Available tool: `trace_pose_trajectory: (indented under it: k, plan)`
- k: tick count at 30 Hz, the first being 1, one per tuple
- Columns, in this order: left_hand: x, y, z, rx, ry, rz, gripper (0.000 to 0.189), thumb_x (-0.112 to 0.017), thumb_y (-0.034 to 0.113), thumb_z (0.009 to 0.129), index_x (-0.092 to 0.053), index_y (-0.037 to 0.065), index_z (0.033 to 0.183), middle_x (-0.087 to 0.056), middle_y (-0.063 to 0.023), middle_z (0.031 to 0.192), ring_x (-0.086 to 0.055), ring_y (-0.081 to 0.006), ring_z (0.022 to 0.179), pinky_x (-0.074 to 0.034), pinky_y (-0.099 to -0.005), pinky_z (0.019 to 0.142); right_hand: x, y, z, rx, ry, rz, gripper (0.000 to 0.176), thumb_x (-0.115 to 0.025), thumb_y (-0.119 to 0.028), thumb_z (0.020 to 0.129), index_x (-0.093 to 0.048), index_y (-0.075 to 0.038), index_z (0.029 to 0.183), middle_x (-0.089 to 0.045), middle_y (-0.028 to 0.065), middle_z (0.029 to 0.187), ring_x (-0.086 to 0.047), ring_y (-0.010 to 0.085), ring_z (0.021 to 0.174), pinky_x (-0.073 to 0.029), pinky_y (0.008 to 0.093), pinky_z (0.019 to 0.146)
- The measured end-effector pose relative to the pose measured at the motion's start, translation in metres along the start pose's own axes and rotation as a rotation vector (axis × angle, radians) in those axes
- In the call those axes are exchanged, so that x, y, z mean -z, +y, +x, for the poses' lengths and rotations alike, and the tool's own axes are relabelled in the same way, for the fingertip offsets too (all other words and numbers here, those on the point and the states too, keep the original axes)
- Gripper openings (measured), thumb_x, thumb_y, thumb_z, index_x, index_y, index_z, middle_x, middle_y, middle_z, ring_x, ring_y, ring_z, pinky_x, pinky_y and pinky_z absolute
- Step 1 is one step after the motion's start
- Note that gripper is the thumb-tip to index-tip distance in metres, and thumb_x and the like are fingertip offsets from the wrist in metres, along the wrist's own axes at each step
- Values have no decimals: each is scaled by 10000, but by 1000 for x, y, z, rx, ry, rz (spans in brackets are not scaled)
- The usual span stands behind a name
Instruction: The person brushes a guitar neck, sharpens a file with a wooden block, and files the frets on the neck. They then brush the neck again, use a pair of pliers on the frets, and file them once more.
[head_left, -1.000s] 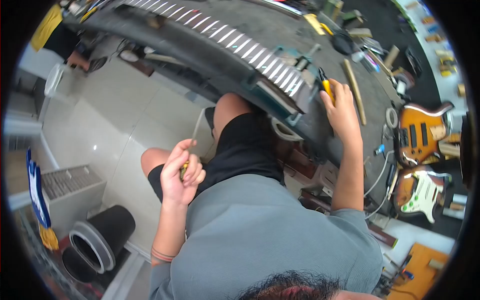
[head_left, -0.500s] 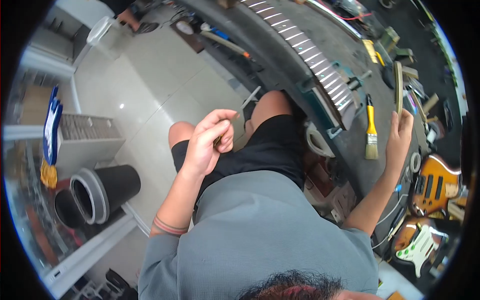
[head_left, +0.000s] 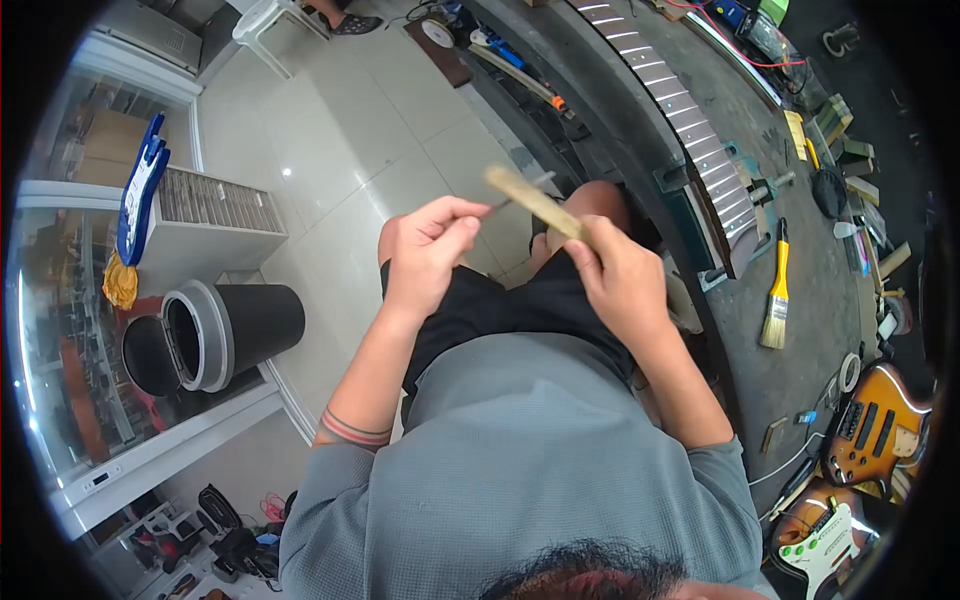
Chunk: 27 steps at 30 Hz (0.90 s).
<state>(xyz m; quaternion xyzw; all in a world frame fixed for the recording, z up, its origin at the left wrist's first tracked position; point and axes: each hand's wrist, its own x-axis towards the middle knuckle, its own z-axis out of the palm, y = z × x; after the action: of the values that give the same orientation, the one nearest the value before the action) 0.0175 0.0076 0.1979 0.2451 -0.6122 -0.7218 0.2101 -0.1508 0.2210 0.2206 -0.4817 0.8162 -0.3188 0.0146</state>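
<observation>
My left hand (head_left: 432,250) is closed around a slim grey rod-like tool, pointing up and right from my fingertips. The tool's pale far tip (head_left: 545,178) shows just past a narrow tan wooden stick (head_left: 535,203), which crosses over it in this view. My right hand (head_left: 622,272) grips the near end of that stick between thumb and fingers. The stick is smeared by motion, so its face shows no detail. Both hands are over my lap, above the floor. On the bench to the right, a fretted guitar neck (head_left: 690,118) lies along the edge.
A yellow-handled paintbrush (head_left: 778,290) rests on the dark bench (head_left: 735,345). Nearby are a clamp (head_left: 770,188) and two sunburst guitar bodies (head_left: 875,430) (head_left: 825,535). At left stand a black bin (head_left: 255,325) and a grey cabinet (head_left: 225,215). Another person's foot (head_left: 355,24) shows at the top.
My right hand has come from over the bench to my lap, bringing the tan stick across the rod in my left hand. The view has shifted slightly.
</observation>
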Motion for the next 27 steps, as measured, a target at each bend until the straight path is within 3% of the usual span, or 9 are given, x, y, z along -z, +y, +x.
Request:
trace_pose_trajectory:
  k: [5, 10, 15, 16, 19, 23, 27]
  plan:
    - [23, -8, -3, 22, 64, -6, 195, -677, 63, 1105, -824, -24, 1200, -589, 85, 779, -468, -5, 695, -354, -230, 605, 10, 23, -11, -202, -32, -8, 210, -731, -278, 1102, -689, -87, 1180, -773, 124, 903, -767, 374, 790, -574, 490, 667]
    - [-11, -18, -2, -67, -34, 95, 198, -673, 68, 1118, -811, -30, 1222, -637, 80, 822, -503, -2, 739, -388, -223, 653, -5, 1, 0, -100, -13, 88, 237, -725, -303, 1105, -690, -79, 1175, -754, 160, 864, -757, 408, 789, -576, 501, 690]
    - [10, -4, 0, -20, 52, 173, 196, -670, 48, 1103, -812, -39, 1205, -668, 67, 865, -531, -2, 788, -404, -221, 680, -13, 17, -1, -148, -3, 117, 225, -704, -301, 1121, -695, -81, 1164, -754, 172, 862, -761, 424, 808, -573, 507, 694]
    - [16, -6, 1, -20, 57, 54, 198, -667, 42, 1097, -818, -35, 1199, -647, 78, 848, -516, -5, 767, -391, -226, 666, -10, 25, -5, -264, -75, 180, 222, -693, -292, 1132, -694, -75, 1177, -756, 187, 875, -762, 431, 820, -568, 510, 699]
    - [29, -7, -2, 28, 68, 42, 201, -661, 44, 1104, -819, -31, 1203, -618, 92, 830, -489, -4, 746, -373, -232, 649, -9, 37, -11, -323, -57, 216, 226, -683, -273, 1142, -690, -53, 1196, -741, 209, 868, -748, 439, 814, -565, 484, 712]
    - [0, -14, -5, -45, 27, 162, 202, -653, 45, 1111, -819, -28, 1201, -594, 101, 809, -471, -1, 727, -361, -233, 633, -12, 10, 0, -271, -76, 354, 257, -684, -282, 1144, -693, -33, 1206, -728, 225, 883, -746, 436, 840, -566, 468, 739]
    - [3, -16, -3, -54, 27, 144, 201, -650, 29, 1103, -818, -27, 1198, -597, 101, 799, -478, 1, 718, -362, -225, 630, -18, 22, 0, -331, -145, 415, 264, -676, -275, 1152, -691, -20, 1217, -722, 213, 897, -744, 382, 821, -560, 437, 748]
